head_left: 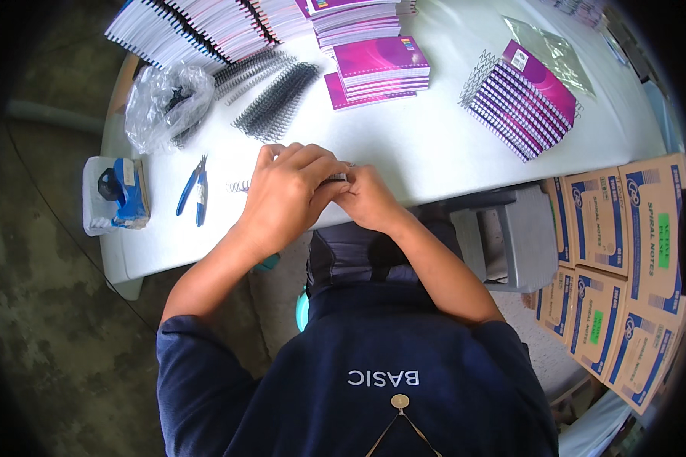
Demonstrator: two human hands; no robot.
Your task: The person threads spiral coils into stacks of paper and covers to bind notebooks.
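Over the table's near edge my left hand (293, 183) is closed, its fingers bent over a thin wire spiral coil (238, 186) whose loose end sticks out to the left. My right hand (370, 199) meets it from the right, fingers pinched together. A sliver of a small dark-and-white piece (337, 178) shows between the hands; the rest lies hidden under the fingers. Left of my hands, blue-handled cutting pliers (193, 192) lie on the table. Beyond them is a heap of dark spiral coils (276, 100).
Purple notebooks (381, 65) are stacked at the back, beside black-bound books (198, 30). More spiral-bound purple notebooks (522, 103) lie right. A clear plastic bag (168, 107) and blue tape dispenser (132, 194) sit left. A grey chair (522, 236) and cartons (610, 282) stand right of me.
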